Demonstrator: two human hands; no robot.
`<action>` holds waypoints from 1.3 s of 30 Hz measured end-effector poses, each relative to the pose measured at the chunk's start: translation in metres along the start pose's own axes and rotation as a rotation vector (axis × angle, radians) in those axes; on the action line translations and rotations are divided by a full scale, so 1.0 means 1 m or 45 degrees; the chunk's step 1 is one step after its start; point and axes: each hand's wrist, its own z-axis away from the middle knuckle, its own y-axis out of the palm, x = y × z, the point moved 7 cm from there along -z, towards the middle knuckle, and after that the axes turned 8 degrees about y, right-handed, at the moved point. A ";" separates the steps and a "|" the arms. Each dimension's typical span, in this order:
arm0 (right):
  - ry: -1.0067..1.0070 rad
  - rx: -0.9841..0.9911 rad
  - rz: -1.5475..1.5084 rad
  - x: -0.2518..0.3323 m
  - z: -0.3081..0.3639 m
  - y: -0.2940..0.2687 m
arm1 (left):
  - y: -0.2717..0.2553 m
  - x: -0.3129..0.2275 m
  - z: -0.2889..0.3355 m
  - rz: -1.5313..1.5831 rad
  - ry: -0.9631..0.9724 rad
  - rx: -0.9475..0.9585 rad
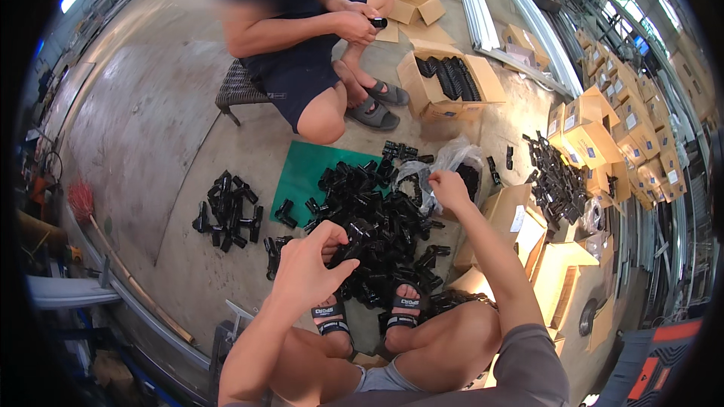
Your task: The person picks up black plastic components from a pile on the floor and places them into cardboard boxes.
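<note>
My left hand [308, 262] is above the near side of a pile of glossy black pipe fittings [377, 215]. Its thumb and fingers are curled around one black pipe fitting [344, 252], partly hidden by the hand. My right hand [452, 189] hovers by a clear plastic bag [457, 155] in a carton at the pile's right edge. Its fingertips are pinched together; what they hold, if anything, is too small to tell. Part of the pile lies on a green sheet [290, 169]. A smaller group of black fittings [226, 207] lies to the left.
Across the pile a person [279, 53] sits on a woven stool [240, 84], holding a black fitting. Near them stands a carton [437, 111] of black parts. More black parts [554, 181] and stacked cartons [637, 124] are at right. A broom [124, 264] lies at left.
</note>
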 end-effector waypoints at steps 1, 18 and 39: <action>0.013 0.042 0.132 -0.005 -0.015 0.017 | 0.001 0.002 -0.002 0.038 -0.015 -0.003; -0.233 0.262 0.576 -0.087 -0.066 0.212 | 0.013 0.027 -0.029 -0.003 -0.280 0.069; -0.323 0.303 0.376 -0.076 -0.048 0.156 | 0.034 0.086 -0.129 0.617 -0.355 -0.084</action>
